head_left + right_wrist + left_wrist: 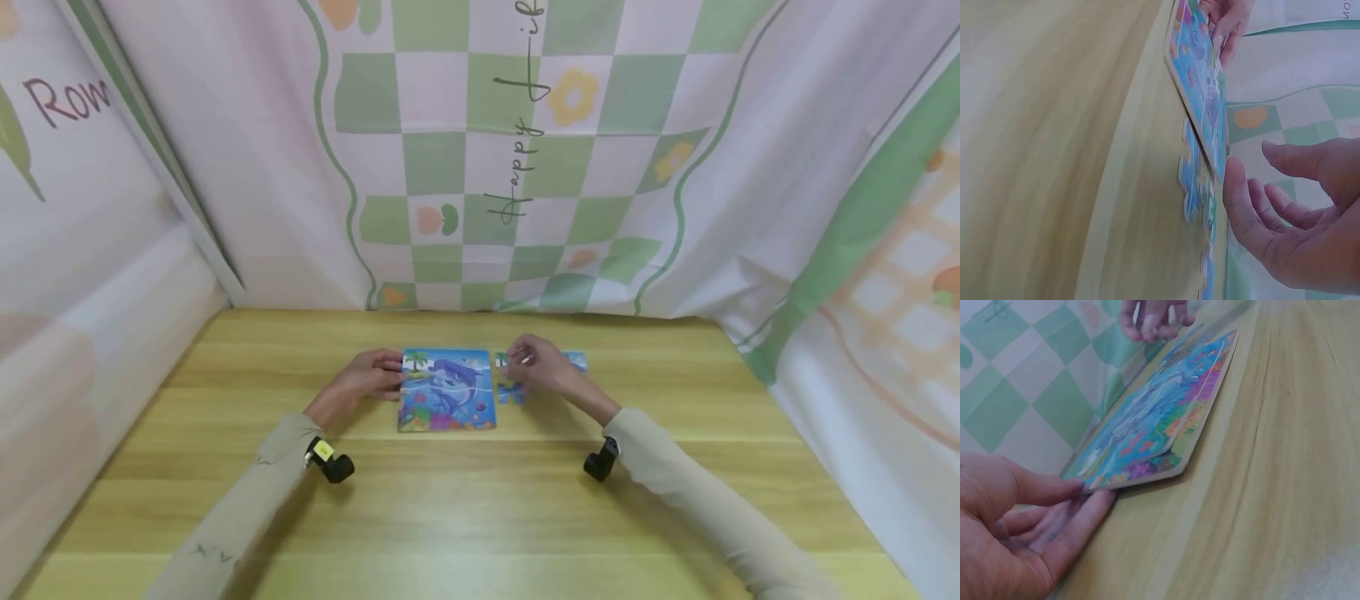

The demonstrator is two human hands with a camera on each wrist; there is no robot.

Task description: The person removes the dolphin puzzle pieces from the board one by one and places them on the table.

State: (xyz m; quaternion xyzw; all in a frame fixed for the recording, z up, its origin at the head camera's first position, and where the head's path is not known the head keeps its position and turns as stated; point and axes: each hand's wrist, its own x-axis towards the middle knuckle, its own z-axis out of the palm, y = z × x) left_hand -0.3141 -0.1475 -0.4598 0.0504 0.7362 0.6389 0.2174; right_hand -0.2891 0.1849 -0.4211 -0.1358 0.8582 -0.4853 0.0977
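Observation:
A jigsaw puzzle board (448, 393) with a dolphin, palm tree and coral picture lies in front of me. My left hand (366, 377) pinches its left edge; in the left wrist view the thumb (1054, 489) is on top and a finger (1088, 522) underneath. Just right of the board, my right hand (546, 367) hovers over loose puzzle pieces (512, 394). Thumb and fingers of the right hand (1297, 209) are apart, with nothing between them. Another blue piece (577, 359) shows beyond that hand, which partly hides the group.
Everything rests on a wooden table (450, 517). A green-and-white checked curtain (510, 167) hangs along its back edge, with white cloth (97, 250) on the left side and more cloth at right. Each wrist carries a small black camera (339, 468).

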